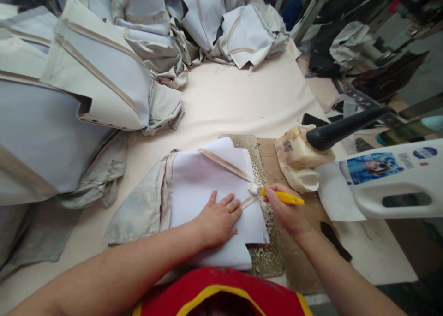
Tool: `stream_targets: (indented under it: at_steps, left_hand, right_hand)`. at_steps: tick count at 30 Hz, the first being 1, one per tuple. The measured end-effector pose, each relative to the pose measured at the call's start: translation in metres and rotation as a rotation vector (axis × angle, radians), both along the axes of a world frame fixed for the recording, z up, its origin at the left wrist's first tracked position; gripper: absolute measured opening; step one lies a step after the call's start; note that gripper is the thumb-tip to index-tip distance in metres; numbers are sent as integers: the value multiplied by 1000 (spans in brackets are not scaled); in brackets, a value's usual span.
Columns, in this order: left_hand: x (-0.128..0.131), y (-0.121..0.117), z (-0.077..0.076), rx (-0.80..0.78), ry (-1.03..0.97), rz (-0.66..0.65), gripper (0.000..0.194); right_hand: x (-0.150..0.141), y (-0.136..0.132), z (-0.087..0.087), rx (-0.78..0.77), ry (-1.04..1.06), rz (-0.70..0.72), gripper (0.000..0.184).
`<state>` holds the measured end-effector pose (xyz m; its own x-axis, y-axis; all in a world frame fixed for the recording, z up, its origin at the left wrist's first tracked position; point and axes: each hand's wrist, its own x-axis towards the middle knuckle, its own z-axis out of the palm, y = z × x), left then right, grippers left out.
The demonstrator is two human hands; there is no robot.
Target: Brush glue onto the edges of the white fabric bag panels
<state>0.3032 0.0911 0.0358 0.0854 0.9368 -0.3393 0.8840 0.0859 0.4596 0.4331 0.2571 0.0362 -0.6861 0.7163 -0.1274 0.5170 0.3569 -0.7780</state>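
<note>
At the edge of the white panel (200,180), the right hand (282,211) grips a crosswise brush (289,198), bristles (255,188) leftward; the left hand (217,221) lies flat, fingers (227,199) spread.

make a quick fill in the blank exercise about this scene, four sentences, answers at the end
1. The right hand grips a brush whose handle is ____.
2. The left hand lies palm ____ on the white piece.
3. The label on the white bottle is mainly ____.
4. The garment at the bottom edge of the picture is mainly ____.

Missing words: yellow; down; blue; red
</note>
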Motion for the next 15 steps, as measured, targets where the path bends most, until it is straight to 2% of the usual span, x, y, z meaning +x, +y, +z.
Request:
stream_targets:
  at_steps: [2,6,9,15]
  left_hand:
    - [0,0,-1,15,2,-1,48]
    - [2,-1,-1,12,5,11,49]
    - [5,0,1,23,20,9,45]
    - [8,4,4,19,38,10,45]
  right_hand:
    - [6,-4,3,-6,-45,50,25]
    - [11,-6,6,83,-46,22,24]
    - [16,-11,6,83,-47,38,24]
    - [55,-42,9,9,-128,23,29]
